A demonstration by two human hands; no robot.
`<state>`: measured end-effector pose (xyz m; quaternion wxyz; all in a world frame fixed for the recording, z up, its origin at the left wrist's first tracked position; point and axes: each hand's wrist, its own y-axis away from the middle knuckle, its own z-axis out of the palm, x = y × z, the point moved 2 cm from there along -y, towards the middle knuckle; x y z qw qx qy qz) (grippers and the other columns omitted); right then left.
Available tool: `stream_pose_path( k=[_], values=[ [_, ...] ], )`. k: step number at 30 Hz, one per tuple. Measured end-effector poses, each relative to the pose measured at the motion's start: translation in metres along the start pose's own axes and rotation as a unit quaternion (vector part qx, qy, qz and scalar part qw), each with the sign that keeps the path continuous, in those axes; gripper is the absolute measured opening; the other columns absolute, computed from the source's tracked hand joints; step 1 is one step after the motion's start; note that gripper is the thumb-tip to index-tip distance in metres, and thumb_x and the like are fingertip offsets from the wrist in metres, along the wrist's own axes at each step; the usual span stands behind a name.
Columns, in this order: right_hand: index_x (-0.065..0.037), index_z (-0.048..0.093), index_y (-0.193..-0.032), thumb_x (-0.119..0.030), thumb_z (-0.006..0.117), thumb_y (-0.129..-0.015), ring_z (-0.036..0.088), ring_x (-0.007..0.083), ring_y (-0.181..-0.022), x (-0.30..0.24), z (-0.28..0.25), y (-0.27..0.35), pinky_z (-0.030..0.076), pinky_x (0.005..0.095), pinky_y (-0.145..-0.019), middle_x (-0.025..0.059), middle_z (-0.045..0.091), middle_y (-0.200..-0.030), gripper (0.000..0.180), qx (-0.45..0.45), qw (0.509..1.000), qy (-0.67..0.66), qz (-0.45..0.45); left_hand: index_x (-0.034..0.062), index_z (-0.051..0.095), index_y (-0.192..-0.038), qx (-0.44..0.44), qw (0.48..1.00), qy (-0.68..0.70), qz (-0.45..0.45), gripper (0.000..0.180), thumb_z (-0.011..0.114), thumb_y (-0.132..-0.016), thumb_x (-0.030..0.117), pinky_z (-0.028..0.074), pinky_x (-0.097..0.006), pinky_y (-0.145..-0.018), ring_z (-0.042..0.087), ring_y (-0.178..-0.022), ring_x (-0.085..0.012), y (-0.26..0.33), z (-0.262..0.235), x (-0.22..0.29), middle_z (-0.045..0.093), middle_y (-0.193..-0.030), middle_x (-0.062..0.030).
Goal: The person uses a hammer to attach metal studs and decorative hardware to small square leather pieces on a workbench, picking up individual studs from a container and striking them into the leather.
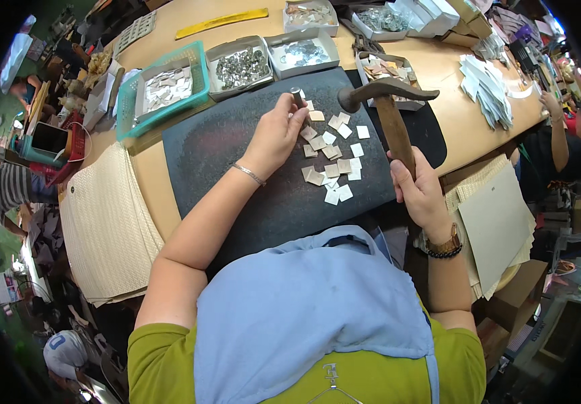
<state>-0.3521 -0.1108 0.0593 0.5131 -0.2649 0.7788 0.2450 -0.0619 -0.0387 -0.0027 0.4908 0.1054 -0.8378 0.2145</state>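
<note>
My right hand (422, 192) is wrapped round the wooden handle of a hammer (393, 124). Its dark metal head is raised above the right part of a dark work mat (226, 182). Near the mat's far edge, my left hand (278, 131) pinches a short metal punch (296, 95) that stands roughly upright; its lower end is hidden by my fingers. Small white and beige square pieces (331, 170) lie scattered on the mat, right of my left hand. One tan square (316, 116) lies close to those fingers.
Behind the mat stand a teal basket (123, 111) with white squares, and boxes of metal fittings (240, 66) and shiny discs (302, 52). A box of mixed pieces (388, 67) sits behind the hammer. Textured sheets (105, 222) are stacked left, pale sheets (499, 215) right. Other people work nearby.
</note>
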Motion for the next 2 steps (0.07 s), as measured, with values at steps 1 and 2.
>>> stream_pose_path(
  k=[1, 2],
  values=[
    [-0.003, 0.060, -0.126, -0.028, 0.062, -0.108, 0.056, 0.0103, -0.066, 0.0036, 0.0005, 0.0007, 0.048, 0.0287, -0.061, 0.0006, 0.061, -0.079, 0.031, 0.001, 0.999, -0.031, 0.021, 0.0020, 0.058, -0.119, -0.018, 1.000, -0.018, 0.003, 0.019, 0.059, -0.109, 0.018, 0.057, -0.033, -0.083, 0.073, -0.094, -0.0179, -0.0017, -0.0045, 0.0006, 0.076, -0.100, -0.0098],
    [-0.005, 0.061, -0.125, -0.030, 0.062, -0.108, 0.054, 0.0099, -0.067, 0.0073, 0.0015, 0.0012, 0.048, 0.0274, -0.063, 0.0008, 0.061, -0.081, 0.030, 0.001, 0.998, -0.050, 0.038, 0.0025, 0.058, -0.121, -0.032, 0.999, -0.016, -0.016, 0.021, 0.060, -0.109, 0.019, 0.057, -0.033, -0.085, 0.073, -0.095, -0.0181, -0.0050, -0.0072, 0.0057, 0.076, -0.103, -0.0104]
  ],
)
